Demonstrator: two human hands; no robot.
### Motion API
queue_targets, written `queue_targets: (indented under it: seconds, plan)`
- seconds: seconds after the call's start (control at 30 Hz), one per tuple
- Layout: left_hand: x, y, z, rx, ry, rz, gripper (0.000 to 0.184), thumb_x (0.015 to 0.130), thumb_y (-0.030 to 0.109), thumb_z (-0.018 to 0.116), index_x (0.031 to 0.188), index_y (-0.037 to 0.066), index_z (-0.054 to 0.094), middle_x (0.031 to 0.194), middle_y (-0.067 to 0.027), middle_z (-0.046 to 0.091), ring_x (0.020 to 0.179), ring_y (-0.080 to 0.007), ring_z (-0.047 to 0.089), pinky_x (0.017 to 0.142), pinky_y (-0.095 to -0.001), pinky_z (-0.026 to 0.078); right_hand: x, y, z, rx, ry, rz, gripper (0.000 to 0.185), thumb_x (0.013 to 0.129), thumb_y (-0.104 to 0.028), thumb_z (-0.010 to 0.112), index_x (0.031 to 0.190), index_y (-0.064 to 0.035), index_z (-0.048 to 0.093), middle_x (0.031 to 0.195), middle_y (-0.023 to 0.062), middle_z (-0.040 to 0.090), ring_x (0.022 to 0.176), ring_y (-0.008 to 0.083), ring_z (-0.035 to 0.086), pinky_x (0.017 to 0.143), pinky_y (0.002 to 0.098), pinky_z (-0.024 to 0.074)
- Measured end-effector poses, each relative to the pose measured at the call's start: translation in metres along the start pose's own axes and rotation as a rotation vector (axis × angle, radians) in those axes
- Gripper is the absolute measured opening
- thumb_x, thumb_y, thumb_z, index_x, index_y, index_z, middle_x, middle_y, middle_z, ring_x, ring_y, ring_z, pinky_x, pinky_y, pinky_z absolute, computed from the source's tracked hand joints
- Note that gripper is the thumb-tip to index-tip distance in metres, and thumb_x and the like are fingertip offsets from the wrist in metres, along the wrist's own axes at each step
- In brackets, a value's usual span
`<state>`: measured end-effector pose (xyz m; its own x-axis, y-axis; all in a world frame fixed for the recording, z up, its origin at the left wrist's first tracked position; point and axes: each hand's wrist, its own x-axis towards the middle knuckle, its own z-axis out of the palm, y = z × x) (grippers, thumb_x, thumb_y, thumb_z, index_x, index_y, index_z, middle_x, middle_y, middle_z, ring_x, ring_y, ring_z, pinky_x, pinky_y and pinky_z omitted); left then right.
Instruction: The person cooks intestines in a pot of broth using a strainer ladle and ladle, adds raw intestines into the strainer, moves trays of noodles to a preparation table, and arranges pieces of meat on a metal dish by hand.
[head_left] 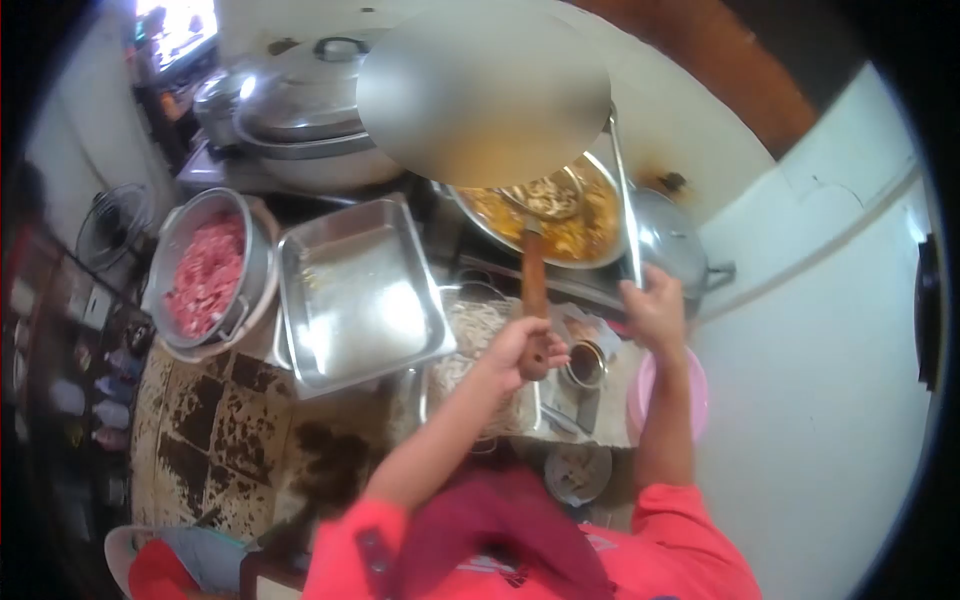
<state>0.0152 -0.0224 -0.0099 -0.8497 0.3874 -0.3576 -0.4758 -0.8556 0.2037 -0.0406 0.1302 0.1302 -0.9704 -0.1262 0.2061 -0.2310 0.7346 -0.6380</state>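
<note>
My left hand (pixel 512 352) is closed round the wooden handle of a skimmer (pixel 534 275). The skimmer's round head holds pale pieces of food and sits over a wide pan (pixel 595 263) of orange-brown stew (pixel 598 225). In my right hand (pixel 657 308) is a long metal utensil (pixel 626 190), gripped near its lower end. It slants up along the pan's right side, and its far end is hidden by a blurred patch.
A steel tray (pixel 365 295) stands left of the pan, beside a pot (pixel 245 300) of raw chopped meat (pixel 205 280). Noodle-like strands (pixel 470 335), a small cup (pixel 585 365) and a pink basin (pixel 690 395) are near my hands. A lidded pot (pixel 300 100) stands behind.
</note>
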Motion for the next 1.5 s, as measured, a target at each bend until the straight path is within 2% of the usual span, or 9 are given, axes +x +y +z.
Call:
queue_targets:
  seconds: [0.1,0.2,0.33,0.5,0.7,0.93,1.03,1.23,1.5]
  plan:
    - [-0.001,0.002,0.001,-0.018,0.032,-0.017,0.016,0.084,0.013,0.053,0.097,0.005,0.049,0.074,-0.0078,0.054,0.058,-0.0139,0.053,0.049,-0.026,0.048,0.0,0.049,0.037,-0.046,0.137,-0.11,0.025,0.073,-0.016,0.058,0.09,0.0019,0.06,0.066,0.0213,0.058,0.059,0.0306,0.06,0.058,0.0401,0.0451]
    - [-0.004,0.001,-0.001,-0.096,0.013,-0.055,0.014,0.085,0.01,0.051,0.098,0.006,0.048,0.071,-0.0038,0.049,0.052,-0.0089,0.045,0.042,-0.0216,0.04,0.007,0.093,0.059,0.006,0.133,-0.054,0.024,0.072,-0.015,0.058,0.089,0.0016,0.058,0.073,0.0258,0.058,0.072,0.0411,0.059,0.065,0.0429,0.0454]
    - [-0.04,-0.003,0.026,-0.1,-0.041,-0.038,0.018,0.085,0.008,0.05,0.103,0.006,0.047,0.07,-0.0011,0.046,0.05,-0.0073,0.041,0.041,-0.0202,0.036,0.033,0.137,0.062,-0.172,0.121,-0.058,0.021,0.071,-0.013,0.054,0.087,0.0014,0.057,0.079,0.0277,0.059,0.081,0.0435,0.057,0.073,0.0494,0.0431]
    - [-0.023,-0.019,0.027,-0.039,-0.008,0.024,0.025,0.085,0.007,0.049,0.109,0.004,0.044,0.071,-0.0021,0.048,0.05,-0.0072,0.042,0.041,-0.0206,0.037,0.063,0.164,0.058,-0.254,0.043,-0.102,0.022,0.072,-0.015,0.054,0.087,0.0005,0.055,0.082,0.0279,0.059,0.083,0.0442,0.057,0.074,0.0498,0.0438]
    - [-0.015,-0.037,0.024,-0.023,0.032,0.086,0.028,0.085,0.008,0.05,0.112,0.004,0.046,0.071,-0.0031,0.049,0.049,-0.0073,0.041,0.042,-0.0214,0.036,0.077,0.173,0.062,-0.403,-0.105,0.036,0.025,0.075,-0.019,0.056,0.09,0.0011,0.054,0.084,0.0274,0.06,0.084,0.0442,0.057,0.076,0.0503,0.0448]
    - [-0.002,-0.053,0.026,-0.023,0.059,0.139,0.028,0.087,0.01,0.05,0.114,0.004,0.047,0.072,-0.0034,0.051,0.049,-0.0071,0.042,0.041,-0.0208,0.035,0.092,0.192,0.057,-0.185,-0.29,0.056,0.037,0.077,-0.031,0.06,0.091,0.0028,0.058,0.089,0.0285,0.06,0.089,0.0441,0.056,0.078,0.0484,0.0438]
    - [0.004,-0.058,0.029,-0.018,0.069,0.161,0.028,0.088,0.013,0.049,0.114,0.005,0.048,0.072,-0.0037,0.052,0.048,-0.0072,0.042,0.04,-0.0205,0.035,0.086,0.187,0.049,-0.154,-0.254,0.048,0.038,0.077,-0.031,0.06,0.09,0.0038,0.057,0.09,0.029,0.059,0.09,0.0441,0.056,0.079,0.0476,0.0437]
    - [0.024,-0.066,0.041,-0.012,0.123,0.179,0.028,0.088,0.017,0.048,0.113,0.005,0.048,0.072,-0.0038,0.052,0.047,-0.0073,0.041,0.041,-0.0213,0.036,0.084,0.19,0.049,-0.015,-0.14,0.123,0.024,0.077,-0.017,0.057,0.091,0.0036,0.055,0.087,0.0299,0.058,0.089,0.0458,0.055,0.078,0.0491,0.0421]
    - [0.034,-0.071,0.054,0.001,0.193,0.158,0.026,0.088,0.017,0.049,0.112,0.007,0.049,0.071,-0.0034,0.051,0.047,-0.007,0.039,0.041,-0.0217,0.034,0.085,0.187,0.007,0.03,-0.034,-0.162,0.021,0.08,-0.009,0.052,0.098,0.0013,0.052,0.084,0.0288,0.058,0.085,0.046,0.054,0.072,0.0502,0.0423]
